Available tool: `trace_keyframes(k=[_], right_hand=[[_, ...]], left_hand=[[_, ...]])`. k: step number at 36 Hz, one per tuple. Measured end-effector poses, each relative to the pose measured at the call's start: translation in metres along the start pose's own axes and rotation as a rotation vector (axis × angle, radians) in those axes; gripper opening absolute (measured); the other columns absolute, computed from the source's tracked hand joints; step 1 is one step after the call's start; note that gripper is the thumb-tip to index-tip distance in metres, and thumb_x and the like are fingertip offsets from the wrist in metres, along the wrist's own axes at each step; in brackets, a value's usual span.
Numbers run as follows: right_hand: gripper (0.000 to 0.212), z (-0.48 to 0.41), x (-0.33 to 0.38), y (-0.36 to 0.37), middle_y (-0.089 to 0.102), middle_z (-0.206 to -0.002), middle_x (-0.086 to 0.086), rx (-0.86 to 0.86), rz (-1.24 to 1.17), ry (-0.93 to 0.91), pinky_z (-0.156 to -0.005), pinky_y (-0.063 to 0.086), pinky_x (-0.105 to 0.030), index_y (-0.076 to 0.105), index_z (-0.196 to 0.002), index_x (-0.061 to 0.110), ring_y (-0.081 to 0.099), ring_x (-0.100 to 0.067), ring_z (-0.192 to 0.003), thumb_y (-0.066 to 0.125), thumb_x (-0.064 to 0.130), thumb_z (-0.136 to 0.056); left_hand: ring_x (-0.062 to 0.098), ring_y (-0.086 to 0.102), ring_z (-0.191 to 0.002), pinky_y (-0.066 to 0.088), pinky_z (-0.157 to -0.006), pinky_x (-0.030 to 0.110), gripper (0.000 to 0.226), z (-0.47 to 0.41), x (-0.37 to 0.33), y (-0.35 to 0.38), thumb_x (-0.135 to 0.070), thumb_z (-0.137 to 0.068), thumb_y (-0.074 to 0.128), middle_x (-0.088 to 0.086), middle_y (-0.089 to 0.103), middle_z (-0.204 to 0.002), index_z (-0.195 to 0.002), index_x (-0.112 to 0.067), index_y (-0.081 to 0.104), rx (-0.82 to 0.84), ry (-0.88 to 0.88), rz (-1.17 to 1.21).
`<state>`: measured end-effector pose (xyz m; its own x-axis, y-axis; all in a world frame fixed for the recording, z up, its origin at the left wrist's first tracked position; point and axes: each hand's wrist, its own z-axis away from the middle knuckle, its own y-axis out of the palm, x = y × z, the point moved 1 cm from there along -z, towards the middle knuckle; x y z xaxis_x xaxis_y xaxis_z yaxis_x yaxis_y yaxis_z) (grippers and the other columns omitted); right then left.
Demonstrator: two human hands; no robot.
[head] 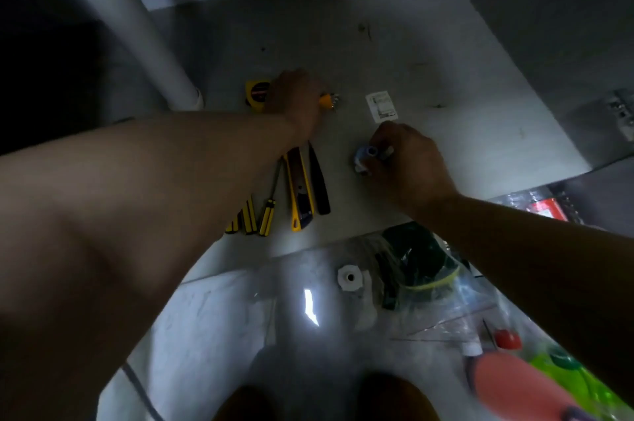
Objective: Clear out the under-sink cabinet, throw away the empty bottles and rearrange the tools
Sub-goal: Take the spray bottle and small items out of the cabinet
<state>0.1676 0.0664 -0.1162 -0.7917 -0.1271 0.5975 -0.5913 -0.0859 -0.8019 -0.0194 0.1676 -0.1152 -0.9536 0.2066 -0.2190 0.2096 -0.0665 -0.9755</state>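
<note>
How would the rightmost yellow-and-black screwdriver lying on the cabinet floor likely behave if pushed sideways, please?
The screwdriver looks rigid, so it should slide as one piece. Its roundish handle may roll towards the utility knife close beside it.

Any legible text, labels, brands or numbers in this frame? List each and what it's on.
Nothing can be read in this frame; three things carry print:
White label on the cabinet floor: dark print, too blurred to read.
Yellow tape measure: red and dark sticker on its face, too blurred to read.
Red package at the right edge: no characters can be made out.
</note>
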Motion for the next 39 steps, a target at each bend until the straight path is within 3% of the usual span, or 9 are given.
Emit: trace_keyframes(k=[4,8,13,16,19,25,29,34,39], right_hand=[[0.011,0.006,-0.001,-0.009,0.066,-0.096,-0.005,0.06,-0.069,-0.002,-0.076,0.054,-0.041,0.064,-0.094,0.016,0.062,-0.021,-0.085,0.069,0.026,-0.091],[0.007,0.02,0.006,-0.028,0.068,-0.093,-0.001,0.211,-0.056,-0.031,-0.069,0.05,-0.03,0.07,-0.087,0.018,0.064,-0.015,-0.081,0.075,0.021,-0.084],[0.003,0.067,0.015,-0.049,0.06,-0.088,0.006,0.346,0.019,-0.117,-0.071,0.047,-0.024,0.073,-0.085,0.021,0.059,-0.01,-0.079,0.076,0.019,-0.084],[0.008,0.1,0.02,-0.05,0.06,-0.08,0.01,0.399,0.099,-0.159,-0.066,0.041,-0.024,0.074,-0.085,0.02,0.058,-0.011,-0.075,0.073,0.013,-0.081],[0.008,0.129,0.023,-0.048,0.064,-0.072,0.009,0.477,0.133,-0.106,-0.06,0.041,-0.024,0.071,-0.081,0.021,0.059,-0.013,-0.068,0.071,0.013,-0.081],[0.009,0.171,0.024,-0.027,0.071,-0.085,-0.001,0.564,0.2,-0.069,-0.066,0.041,-0.023,0.074,-0.089,0.016,0.062,-0.015,-0.075,0.066,0.015,-0.084],[0.013,0.176,0.022,0.001,0.074,-0.095,-0.007,0.57,0.219,-0.03,-0.07,0.044,-0.022,0.074,-0.094,0.016,0.068,-0.023,-0.087,0.069,0.016,-0.082],[0.017,0.169,0.021,0.05,0.073,-0.104,-0.009,0.555,0.249,0.05,-0.079,0.052,-0.026,0.073,-0.099,0.019,0.069,-0.025,-0.096,0.071,0.024,-0.083],[0.021,0.166,0.018,0.089,0.069,-0.108,-0.014,0.511,0.283,0.174,-0.085,0.059,-0.039,0.07,-0.108,0.015,0.069,-0.029,-0.097,0.063,0.029,-0.094]], left_hand=[[0.033,0.064,-0.096,0.044,-0.073,0.035,0.02,0.018,-0.003,-0.008,-0.019,-0.096,0.063,0.018,0.07,-0.1,-0.094,-0.002,0.074,-0.007,0.032,0.239],[0.028,0.066,-0.095,0.053,-0.081,0.042,0.02,0.055,-0.007,-0.03,-0.021,-0.097,0.065,0.014,0.072,-0.1,-0.105,-0.005,0.073,0.071,0.044,0.413],[0.025,0.066,-0.084,0.05,-0.072,0.038,0.012,0.118,-0.017,-0.058,-0.022,-0.096,0.067,0.01,0.071,-0.087,-0.095,-0.011,0.072,0.153,0.061,0.49],[0.011,0.058,-0.065,0.044,-0.06,0.03,0.015,0.155,-0.022,-0.067,-0.027,-0.094,0.069,0.0,0.066,-0.074,-0.088,-0.013,0.069,0.187,0.06,0.493],[0.005,0.053,-0.061,0.039,-0.058,0.026,0.016,0.188,-0.027,-0.069,-0.026,-0.094,0.071,-0.001,0.064,-0.07,-0.085,-0.012,0.068,0.228,0.045,0.522],[0.016,0.057,-0.068,0.042,-0.062,0.028,0.024,0.225,-0.03,-0.061,-0.026,-0.095,0.069,-0.003,0.061,-0.068,-0.074,-0.018,0.062,0.424,0.043,0.46],[0.024,0.062,-0.069,0.054,-0.067,0.036,0.033,0.239,-0.024,-0.044,-0.025,-0.095,0.069,0.021,0.064,-0.077,-0.084,0.006,0.062,0.558,-0.04,0.502],[0.022,0.067,-0.075,0.057,-0.073,0.039,0.029,0.261,-0.002,-0.012,-0.023,-0.095,0.068,0.02,0.071,-0.09,-0.094,0.006,0.068,0.675,-0.113,0.466],[0.012,0.071,-0.07,0.048,-0.059,0.013,0.016,0.283,0.019,0.012,-0.023,-0.095,0.068,0.002,0.073,-0.076,-0.085,-0.012,0.073,0.768,-0.187,0.46]])
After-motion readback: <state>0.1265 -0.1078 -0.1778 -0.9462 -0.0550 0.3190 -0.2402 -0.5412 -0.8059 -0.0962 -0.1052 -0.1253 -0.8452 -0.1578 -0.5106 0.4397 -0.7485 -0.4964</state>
